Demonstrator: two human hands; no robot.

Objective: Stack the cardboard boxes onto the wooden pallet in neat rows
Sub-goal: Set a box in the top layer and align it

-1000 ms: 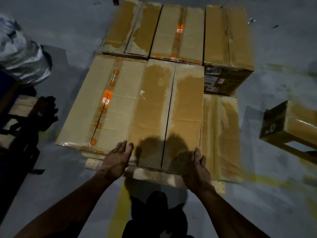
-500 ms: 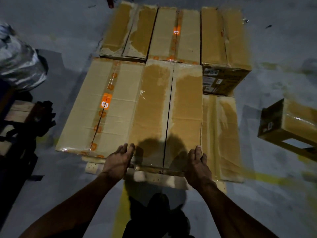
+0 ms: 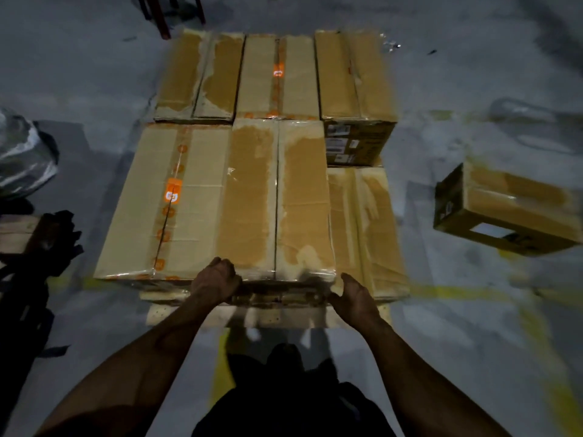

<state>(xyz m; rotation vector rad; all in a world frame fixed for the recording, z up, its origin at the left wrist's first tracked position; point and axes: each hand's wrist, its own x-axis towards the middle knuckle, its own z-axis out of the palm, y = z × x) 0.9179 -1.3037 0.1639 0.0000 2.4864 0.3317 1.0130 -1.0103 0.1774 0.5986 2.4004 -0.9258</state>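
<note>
wooden pallet point(image 3: 268, 316) mid-frame, loaded with worn, tape-scarred cardboard boxes point(image 3: 202, 74). the centre box point(image 3: 277, 197) is gripped at its near corners by left hand point(image 3: 217, 283) and right hand point(image 3: 355, 294). a loose box point(image 3: 508, 209) sits right on the floor.

A grey concrete floor point(image 3: 94, 74) carries the wooden pallet point(image 3: 189, 315) — and, well apart, one loose cardboard box point(image 3: 508, 209).
</note>
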